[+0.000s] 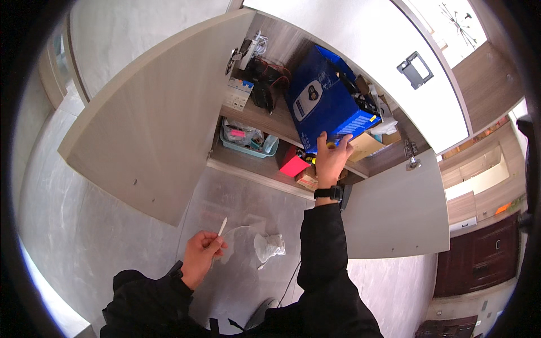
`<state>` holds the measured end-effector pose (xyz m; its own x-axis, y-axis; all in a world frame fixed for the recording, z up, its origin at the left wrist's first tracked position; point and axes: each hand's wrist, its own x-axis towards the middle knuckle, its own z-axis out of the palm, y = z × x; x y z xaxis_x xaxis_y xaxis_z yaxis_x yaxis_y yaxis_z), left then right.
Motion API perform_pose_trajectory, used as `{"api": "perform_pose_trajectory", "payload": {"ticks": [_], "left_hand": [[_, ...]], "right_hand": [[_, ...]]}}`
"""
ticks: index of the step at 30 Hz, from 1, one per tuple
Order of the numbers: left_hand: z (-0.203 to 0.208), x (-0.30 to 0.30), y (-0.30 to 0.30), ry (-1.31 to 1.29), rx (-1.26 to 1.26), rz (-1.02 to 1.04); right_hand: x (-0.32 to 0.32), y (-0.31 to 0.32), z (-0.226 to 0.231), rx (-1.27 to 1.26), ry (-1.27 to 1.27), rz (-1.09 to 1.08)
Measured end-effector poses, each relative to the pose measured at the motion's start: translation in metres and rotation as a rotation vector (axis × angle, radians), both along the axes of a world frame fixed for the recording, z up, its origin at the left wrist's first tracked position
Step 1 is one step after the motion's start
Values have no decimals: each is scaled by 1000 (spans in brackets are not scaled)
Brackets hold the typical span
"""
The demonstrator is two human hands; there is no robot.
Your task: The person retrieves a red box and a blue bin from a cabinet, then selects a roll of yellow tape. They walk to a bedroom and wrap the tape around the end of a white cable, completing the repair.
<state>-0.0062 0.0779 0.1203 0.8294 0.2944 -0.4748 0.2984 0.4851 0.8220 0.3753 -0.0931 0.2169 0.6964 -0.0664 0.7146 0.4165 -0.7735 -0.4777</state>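
In my left hand (204, 252), a white cable is pinched by its slim connector end (223, 226), which points up. Its thin cord curves away to the right, above the grey floor. My right hand (331, 159) reaches into the open cabinet, its fingers gripping the lower front edge of a large blue cardboard box (335, 110). That box sits tilted on the upper shelf, its front corner jutting past the shelf edge. Dark items stick out of its open side. Below my left hand's level, a clear plastic bag (269, 246) lies on the floor by another cable end.
Two cabinet doors, left (152, 118) and right (397, 211), stand wide open. Beside the blue box are a dark cable bundle (265, 81) and a white carton (238, 94). The lower shelf holds a light blue basket (248, 147) and a red box (293, 162).
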Motion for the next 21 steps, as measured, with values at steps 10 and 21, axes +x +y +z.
{"api": "perform_pose_trajectory", "payload": {"ticks": [10,21], "left_hand": [[19,-9,-14,-15,9,-50],[16,-15,-18,-19,48,-26]], "right_hand": [[0,-6,-38,50,290,-51],[31,-12,-24,-26,281,100]]}}
